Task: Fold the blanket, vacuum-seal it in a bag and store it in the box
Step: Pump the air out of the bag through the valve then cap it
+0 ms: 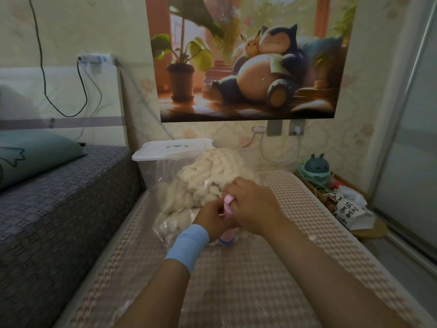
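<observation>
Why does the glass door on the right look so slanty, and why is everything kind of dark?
In the head view, the wide lens bends things near the edges, so the door leans; the light is dim and soft, without hard shadows; the poster is the brightest part; the left hand and right hand, gripping the pump, look slightly smeared.

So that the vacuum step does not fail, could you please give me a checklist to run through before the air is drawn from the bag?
1. The blanket lies inside the clear bag: ok.
2. The pink pump is held: ok, left hand grips its body, right hand curls over its top.
3. Pump seated on the valve: cannot tell, hands hide it.
4. Bag mouth closed: cannot tell.
5. The box is open: not ok, its lid is on.
</observation>
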`<control>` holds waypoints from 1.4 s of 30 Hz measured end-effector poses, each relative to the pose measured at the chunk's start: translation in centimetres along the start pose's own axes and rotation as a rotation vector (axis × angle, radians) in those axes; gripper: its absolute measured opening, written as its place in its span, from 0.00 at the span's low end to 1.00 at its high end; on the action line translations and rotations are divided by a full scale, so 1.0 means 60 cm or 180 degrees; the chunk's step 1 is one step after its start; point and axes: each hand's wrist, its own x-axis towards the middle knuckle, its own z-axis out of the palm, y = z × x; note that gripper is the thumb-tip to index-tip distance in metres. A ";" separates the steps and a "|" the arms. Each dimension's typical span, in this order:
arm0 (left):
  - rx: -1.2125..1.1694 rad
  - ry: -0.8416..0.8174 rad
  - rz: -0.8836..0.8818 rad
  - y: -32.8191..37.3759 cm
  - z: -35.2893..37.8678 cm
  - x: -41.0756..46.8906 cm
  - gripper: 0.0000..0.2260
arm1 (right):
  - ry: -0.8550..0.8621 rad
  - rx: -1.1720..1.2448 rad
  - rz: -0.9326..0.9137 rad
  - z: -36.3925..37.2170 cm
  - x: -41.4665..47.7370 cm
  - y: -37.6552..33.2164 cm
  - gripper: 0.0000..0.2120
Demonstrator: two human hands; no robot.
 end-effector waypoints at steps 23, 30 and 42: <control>0.0161 -0.0020 0.0014 0.007 0.001 -0.004 0.11 | 0.0607 0.0111 0.0025 -0.006 0.005 -0.005 0.14; 0.0104 -0.0016 0.0116 0.012 -0.008 -0.008 0.17 | 0.1991 0.0395 -0.0428 -0.077 0.041 -0.019 0.09; -0.0072 0.0169 0.0408 0.034 -0.038 -0.013 0.19 | -0.0465 0.2046 0.0525 0.042 -0.003 0.018 0.42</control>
